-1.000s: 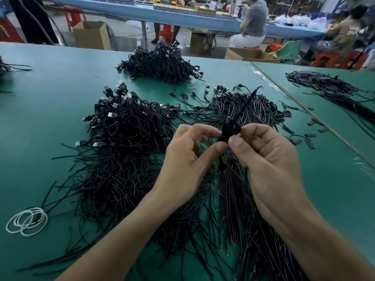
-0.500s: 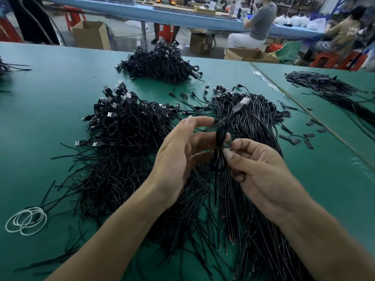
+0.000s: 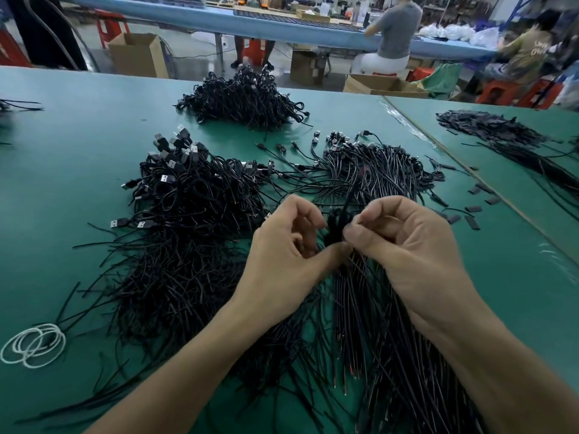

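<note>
Cable coil (image 3: 336,234) | left hand (image 3: 282,258) and right hand (image 3: 410,245) fingers pinch it | grip your loops tight, wind evenly

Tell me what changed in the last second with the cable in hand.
The left hand, fingers stretched out half a second ago, has curled again; with the right hand it pinches the thin black cable. The cable's free end, which stuck up to the right, no longer stands up. The black cable heaps, white wire loops and green table unchanged.
</note>
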A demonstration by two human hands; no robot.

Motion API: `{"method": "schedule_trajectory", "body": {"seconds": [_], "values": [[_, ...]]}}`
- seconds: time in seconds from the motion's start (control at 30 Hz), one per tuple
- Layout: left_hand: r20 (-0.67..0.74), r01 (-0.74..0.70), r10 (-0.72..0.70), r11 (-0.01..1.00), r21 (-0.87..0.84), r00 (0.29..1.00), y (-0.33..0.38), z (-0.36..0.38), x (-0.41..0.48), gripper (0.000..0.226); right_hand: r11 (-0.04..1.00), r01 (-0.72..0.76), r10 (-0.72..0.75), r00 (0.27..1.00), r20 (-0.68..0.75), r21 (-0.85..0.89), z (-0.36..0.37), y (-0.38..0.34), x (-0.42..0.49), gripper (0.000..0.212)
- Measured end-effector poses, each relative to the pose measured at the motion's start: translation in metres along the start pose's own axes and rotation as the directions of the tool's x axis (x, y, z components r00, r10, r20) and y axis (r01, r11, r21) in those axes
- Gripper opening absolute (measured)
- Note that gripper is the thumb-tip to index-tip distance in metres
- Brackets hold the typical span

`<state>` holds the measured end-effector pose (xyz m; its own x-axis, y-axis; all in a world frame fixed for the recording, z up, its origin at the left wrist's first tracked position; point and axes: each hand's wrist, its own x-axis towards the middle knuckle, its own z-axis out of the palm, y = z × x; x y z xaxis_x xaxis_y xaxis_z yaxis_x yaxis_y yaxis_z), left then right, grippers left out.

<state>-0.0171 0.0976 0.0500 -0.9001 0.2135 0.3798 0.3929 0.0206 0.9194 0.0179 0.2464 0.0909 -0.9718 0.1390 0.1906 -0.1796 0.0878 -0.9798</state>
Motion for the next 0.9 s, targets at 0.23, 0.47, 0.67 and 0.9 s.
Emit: {"method": "schedule_trajectory", "body": {"seconds": [0.23, 0.47, 0.67, 0.9], "values": [[0.079, 0.099, -0.084, 0.975, -0.201, 0.993, 0.002, -0.007, 0.004, 0.029, 0.976, -0.047, 0.026, 0.995, 0.1, 0.211, 0.006, 0.0, -0.003, 0.02], [0.074, 0.206, -0.198, 0.815, -0.541, 0.978, 0.017, -0.007, 0.005, 0.006, 0.936, -0.245, 0.228, 0.969, 0.096, 0.253, 0.003, 0.01, 0.001, 0.024], [0.023, 0.049, -0.044, 0.923, -0.382, 0.999, 0.016, -0.011, 0.005, 0.013, 0.902, -0.29, 0.267, 0.957, 0.115, 0.318, 0.003, 0.015, 0.003, 0.022], [0.01, -0.062, 0.063, 0.997, -0.05, 0.998, 0.005, 0.0, -0.001, 0.034, 0.965, -0.087, 0.103, 0.993, -0.053, 0.246, 0.006, 0.013, 0.004, 0.028]]}}
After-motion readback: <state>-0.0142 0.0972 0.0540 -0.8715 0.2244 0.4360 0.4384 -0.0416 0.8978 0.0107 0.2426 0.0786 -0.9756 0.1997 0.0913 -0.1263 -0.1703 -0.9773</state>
